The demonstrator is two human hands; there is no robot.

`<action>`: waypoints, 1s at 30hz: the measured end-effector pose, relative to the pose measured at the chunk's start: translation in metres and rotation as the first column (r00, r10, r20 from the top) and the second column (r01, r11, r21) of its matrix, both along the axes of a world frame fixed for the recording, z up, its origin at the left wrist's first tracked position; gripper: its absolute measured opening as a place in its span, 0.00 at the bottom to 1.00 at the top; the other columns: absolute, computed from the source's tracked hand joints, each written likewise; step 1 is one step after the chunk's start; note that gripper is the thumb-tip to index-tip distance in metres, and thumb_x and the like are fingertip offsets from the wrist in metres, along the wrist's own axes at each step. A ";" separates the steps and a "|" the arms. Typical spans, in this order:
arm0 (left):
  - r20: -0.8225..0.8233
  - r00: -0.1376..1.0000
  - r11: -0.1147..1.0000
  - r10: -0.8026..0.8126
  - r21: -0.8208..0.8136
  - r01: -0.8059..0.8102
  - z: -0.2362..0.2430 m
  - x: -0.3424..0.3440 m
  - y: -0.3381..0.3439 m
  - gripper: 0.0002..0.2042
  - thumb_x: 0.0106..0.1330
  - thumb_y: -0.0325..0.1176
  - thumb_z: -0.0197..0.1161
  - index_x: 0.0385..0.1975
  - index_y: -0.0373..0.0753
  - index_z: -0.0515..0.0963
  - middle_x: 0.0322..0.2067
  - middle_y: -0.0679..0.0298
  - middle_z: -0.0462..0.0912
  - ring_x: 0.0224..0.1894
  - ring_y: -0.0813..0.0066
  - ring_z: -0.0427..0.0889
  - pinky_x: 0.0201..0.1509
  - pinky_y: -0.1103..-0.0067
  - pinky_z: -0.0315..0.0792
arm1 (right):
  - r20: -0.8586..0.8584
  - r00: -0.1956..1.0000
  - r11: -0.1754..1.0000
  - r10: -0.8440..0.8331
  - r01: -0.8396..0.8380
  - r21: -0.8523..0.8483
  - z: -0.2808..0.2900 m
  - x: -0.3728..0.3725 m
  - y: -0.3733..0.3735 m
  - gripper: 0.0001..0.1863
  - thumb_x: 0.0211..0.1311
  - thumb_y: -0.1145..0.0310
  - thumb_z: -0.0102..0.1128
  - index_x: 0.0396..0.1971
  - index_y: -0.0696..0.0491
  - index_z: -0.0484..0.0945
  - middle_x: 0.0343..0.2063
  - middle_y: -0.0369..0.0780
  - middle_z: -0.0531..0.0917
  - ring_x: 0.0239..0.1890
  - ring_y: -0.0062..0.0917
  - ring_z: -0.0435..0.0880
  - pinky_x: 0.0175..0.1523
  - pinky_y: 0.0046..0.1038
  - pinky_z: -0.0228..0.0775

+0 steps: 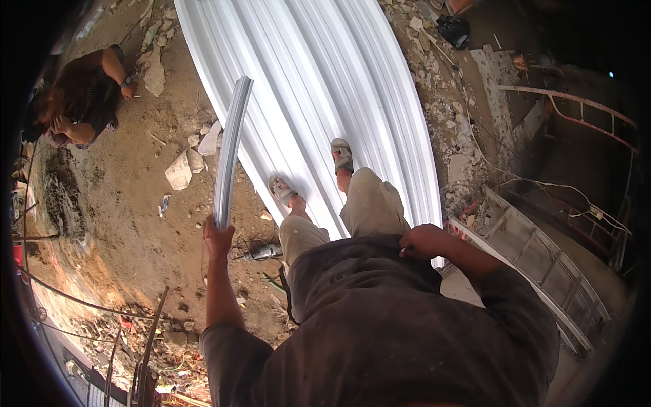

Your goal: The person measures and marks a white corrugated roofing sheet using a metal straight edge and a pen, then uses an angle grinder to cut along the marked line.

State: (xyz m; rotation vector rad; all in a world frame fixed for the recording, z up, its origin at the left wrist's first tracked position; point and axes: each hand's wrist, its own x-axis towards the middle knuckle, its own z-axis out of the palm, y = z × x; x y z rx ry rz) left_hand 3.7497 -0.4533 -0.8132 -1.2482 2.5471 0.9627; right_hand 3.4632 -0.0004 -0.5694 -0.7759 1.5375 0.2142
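My left hand (218, 239) is wrapped round the lower end of a long, narrow metal channel (232, 152), silvery and ribbed along its length. The channel points away from me, its far end over the left edge of a white corrugated metal sheet (298, 88). Both my sandalled feet stand on that sheet. Close to my waist, my right hand (422, 242) is closed near the hem of my dark shirt (380, 285). Whatever its fingers pinch is too small or hidden to make out.
A person (81, 95) crouches at the far left. Broken stones (182, 168) and a grey tool with a cord (263, 252) lie on the dirt left of the sheet. A metal ladder (536, 256) lies at the right, near a rusty frame (576, 100) and loose cable.
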 end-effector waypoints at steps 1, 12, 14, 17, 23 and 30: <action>0.016 0.999 0.999 -0.046 0.018 0.046 0.003 -0.013 0.007 0.28 0.48 0.35 0.68 0.52 0.34 0.73 0.46 0.49 0.78 0.46 0.45 0.80 0.49 0.57 0.75 | -0.034 0.997 0.996 -0.074 0.072 -0.051 -0.004 -0.007 0.001 0.16 0.64 0.51 0.61 0.37 0.49 0.84 0.36 0.44 0.85 0.43 0.41 0.84 0.48 0.41 0.75; -0.086 0.875 0.874 -0.477 0.061 0.482 -0.128 -0.119 0.149 0.29 0.46 0.32 0.72 0.51 0.44 0.71 0.39 0.55 0.73 0.41 0.50 0.79 0.42 0.58 0.77 | -0.427 0.262 0.466 -0.865 0.735 -0.493 -0.336 -0.050 0.027 0.27 0.62 0.43 0.65 0.39 0.57 0.84 0.26 0.41 0.83 0.33 0.30 0.83 0.40 0.32 0.73; -0.101 0.865 0.859 -0.492 0.102 0.501 -0.176 -0.137 0.175 0.30 0.46 0.31 0.73 0.53 0.44 0.72 0.40 0.56 0.73 0.43 0.51 0.78 0.44 0.59 0.76 | -0.469 0.160 0.379 -0.869 0.825 -0.420 -0.414 -0.063 0.029 0.30 0.62 0.40 0.64 0.39 0.57 0.83 0.27 0.39 0.83 0.32 0.27 0.83 0.39 0.30 0.73; -0.081 0.842 0.836 -0.533 0.104 0.539 -0.250 -0.159 0.207 0.32 0.46 0.31 0.73 0.55 0.46 0.72 0.41 0.57 0.73 0.47 0.52 0.76 0.50 0.60 0.74 | -0.487 -0.041 0.153 -0.872 0.924 -0.352 -0.494 -0.079 0.022 0.34 0.63 0.36 0.61 0.44 0.58 0.80 0.33 0.37 0.83 0.29 0.23 0.82 0.35 0.27 0.73; -0.078 0.840 0.836 -0.537 0.085 0.542 -0.362 -0.224 0.237 0.31 0.47 0.28 0.72 0.57 0.47 0.74 0.39 0.59 0.74 0.45 0.57 0.77 0.49 0.62 0.74 | -0.250 -0.418 -0.325 -0.873 0.882 -0.340 -0.592 -0.132 0.017 0.38 0.57 0.41 0.68 0.46 0.65 0.75 0.34 0.44 0.81 0.29 0.28 0.81 0.39 0.30 0.72; -0.029 0.847 0.846 -0.531 0.026 0.532 -0.415 -0.266 0.255 0.36 0.46 0.28 0.74 0.61 0.51 0.74 0.40 0.61 0.73 0.46 0.60 0.76 0.55 0.61 0.71 | -0.299 -0.397 -0.333 -0.868 0.911 -0.243 -0.641 -0.174 0.034 0.29 0.61 0.41 0.64 0.47 0.51 0.75 0.34 0.35 0.84 0.31 0.20 0.70 0.31 0.29 0.63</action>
